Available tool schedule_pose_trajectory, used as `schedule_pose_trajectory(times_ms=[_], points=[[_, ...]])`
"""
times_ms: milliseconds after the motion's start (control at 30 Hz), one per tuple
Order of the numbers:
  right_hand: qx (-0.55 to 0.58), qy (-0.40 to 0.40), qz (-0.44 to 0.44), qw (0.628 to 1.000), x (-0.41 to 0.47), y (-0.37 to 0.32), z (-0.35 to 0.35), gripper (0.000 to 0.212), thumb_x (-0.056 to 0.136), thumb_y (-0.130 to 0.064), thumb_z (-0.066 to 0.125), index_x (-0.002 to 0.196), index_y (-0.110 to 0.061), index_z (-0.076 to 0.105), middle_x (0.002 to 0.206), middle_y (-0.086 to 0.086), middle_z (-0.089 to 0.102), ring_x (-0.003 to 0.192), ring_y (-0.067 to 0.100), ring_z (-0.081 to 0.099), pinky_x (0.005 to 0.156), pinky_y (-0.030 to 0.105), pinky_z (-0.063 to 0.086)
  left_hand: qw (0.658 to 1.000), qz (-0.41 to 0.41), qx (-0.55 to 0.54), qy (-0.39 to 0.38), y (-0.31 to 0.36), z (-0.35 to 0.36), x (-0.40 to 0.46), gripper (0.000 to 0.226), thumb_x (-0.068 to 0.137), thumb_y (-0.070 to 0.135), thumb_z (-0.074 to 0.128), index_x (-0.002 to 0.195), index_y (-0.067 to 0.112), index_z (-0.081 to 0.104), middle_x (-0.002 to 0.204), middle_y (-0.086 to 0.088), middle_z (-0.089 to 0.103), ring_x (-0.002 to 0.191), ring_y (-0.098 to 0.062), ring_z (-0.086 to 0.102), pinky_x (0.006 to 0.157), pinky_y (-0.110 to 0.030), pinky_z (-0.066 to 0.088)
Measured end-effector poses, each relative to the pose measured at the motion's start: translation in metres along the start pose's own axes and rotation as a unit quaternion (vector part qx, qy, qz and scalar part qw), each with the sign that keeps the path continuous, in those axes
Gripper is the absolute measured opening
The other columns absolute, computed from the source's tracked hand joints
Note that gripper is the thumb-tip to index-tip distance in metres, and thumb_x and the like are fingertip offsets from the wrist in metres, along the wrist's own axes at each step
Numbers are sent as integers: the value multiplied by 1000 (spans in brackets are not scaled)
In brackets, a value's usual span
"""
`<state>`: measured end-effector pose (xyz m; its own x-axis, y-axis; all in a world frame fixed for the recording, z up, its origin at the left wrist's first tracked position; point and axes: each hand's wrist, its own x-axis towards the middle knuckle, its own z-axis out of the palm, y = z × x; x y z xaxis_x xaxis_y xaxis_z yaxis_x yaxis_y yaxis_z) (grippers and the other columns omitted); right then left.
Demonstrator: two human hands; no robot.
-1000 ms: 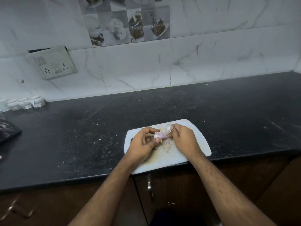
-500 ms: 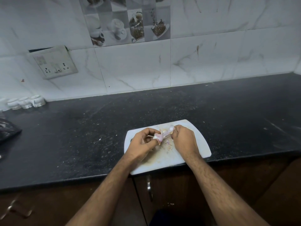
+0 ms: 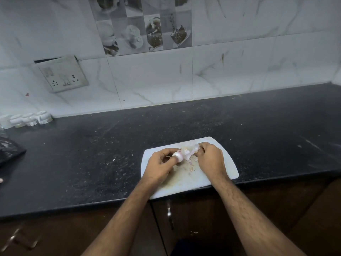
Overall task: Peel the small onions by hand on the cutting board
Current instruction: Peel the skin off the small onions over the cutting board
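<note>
A white cutting board [image 3: 227,163] lies at the front edge of the black counter, stained and strewn with bits of peel [image 3: 191,167]. Just above it my left hand [image 3: 160,165] pinches a small pale pink onion [image 3: 177,155] between thumb and fingers. My right hand [image 3: 210,159] grips a strip of onion skin [image 3: 191,150] that stretches from the onion up to the right. Both hands are over the board's middle.
The black counter [image 3: 258,130] runs wide on both sides. Small white pots [image 3: 29,119] stand at the back left by the tiled wall, below a socket plate [image 3: 62,76]. A dark plastic bag [image 3: 9,152] lies at the far left. Brown cabinet doors [image 3: 184,218] are below.
My right hand has pulled the skin strip further away from the onion, to the right. My left hand has kept its hold on the onion with little movement.
</note>
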<state>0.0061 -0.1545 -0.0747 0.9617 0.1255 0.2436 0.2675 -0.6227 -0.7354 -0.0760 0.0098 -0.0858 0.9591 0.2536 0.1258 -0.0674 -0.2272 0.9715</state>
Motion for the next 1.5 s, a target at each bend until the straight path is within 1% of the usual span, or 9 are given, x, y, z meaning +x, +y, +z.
schedule_pose_trajectory(times_ms=[100, 200, 333, 500, 733, 1033, 1300, 1400, 1500], points=[[-20, -46, -58, 997, -2, 0, 0, 38, 103, -14, 52, 140, -12, 60, 129, 3, 65, 117, 17, 61, 91, 17, 40, 1000, 4, -2, 9, -2, 1, 1, 25, 92, 40, 78, 114, 29, 74, 105, 0, 81, 87, -12, 69, 77, -32, 55], [31, -85, -130, 987, -6, -1, -1, 43, 105, -24, 49, 148, -19, 51, 128, -3, 50, 122, 13, 51, 102, 21, 39, 1000, 2, -26, 17, -3, 2, 4, 26, 94, 30, 79, 115, 17, 71, 105, -8, 81, 87, -16, 72, 85, -38, 59], [13, -161, -180, 970, -10, -3, 2, 35, 101, -49, 51, 127, -27, 59, 107, -10, 61, 96, 6, 60, 88, 32, 53, 998, 22, -60, -17, -4, 2, 6, 22, 98, 14, 72, 118, 6, 70, 113, -11, 79, 97, -18, 76, 85, -29, 61], [-38, -168, -187, 967, -13, -5, 5, 18, 106, -42, 41, 106, -26, 50, 92, -8, 65, 88, 14, 60, 79, 45, 54, 997, 0, -68, -37, -8, 1, 9, 19, 101, 1, 65, 117, 10, 70, 118, -13, 78, 113, -26, 74, 100, -35, 59], [-73, -176, -180, 965, -16, -7, 5, 13, 106, -29, 31, 97, -29, 42, 91, -5, 55, 85, 15, 55, 78, 48, 53, 997, -12, -69, -32, -10, 3, 10, 18, 101, -2, 62, 117, 5, 66, 113, -14, 78, 106, -21, 75, 96, -31, 60], [-51, -180, -157, 970, -13, -8, 1, 19, 104, -22, 37, 118, -30, 48, 90, -10, 61, 83, 6, 60, 75, 37, 56, 998, -13, -42, -40, -5, 0, 8, 25, 104, -4, 56, 121, 9, 68, 115, -11, 79, 109, -21, 76, 102, -33, 58], [55, -153, -160, 974, -11, -2, -3, 15, 105, -26, 51, 114, -21, 61, 102, -9, 72, 94, 3, 66, 81, 22, 54, 999, 18, -24, -28, 0, 0, 2, 34, 86, 35, 84, 114, 21, 72, 114, 1, 80, 107, -22, 78, 104, -46, 58], [39, -161, -169, 972, -11, -1, -1, 9, 105, -26, 50, 105, -23, 58, 93, -9, 70, 86, 3, 64, 74, 21, 52, 999, 32, 1, -16, -8, 1, 5, 24, 88, 13, 84, 106, 16, 69, 104, 2, 80, 99, -20, 79, 100, -44, 59], [43, -162, -157, 973, -7, 2, -1, 13, 107, -24, 45, 99, -27, 56, 77, -11, 64, 68, -1, 58, 61, 11, 44, 998, 36, -21, -42, -7, -1, 5, 22, 94, -1, 73, 110, 11, 66, 116, -7, 78, 111, -21, 74, 106, -40, 54]])
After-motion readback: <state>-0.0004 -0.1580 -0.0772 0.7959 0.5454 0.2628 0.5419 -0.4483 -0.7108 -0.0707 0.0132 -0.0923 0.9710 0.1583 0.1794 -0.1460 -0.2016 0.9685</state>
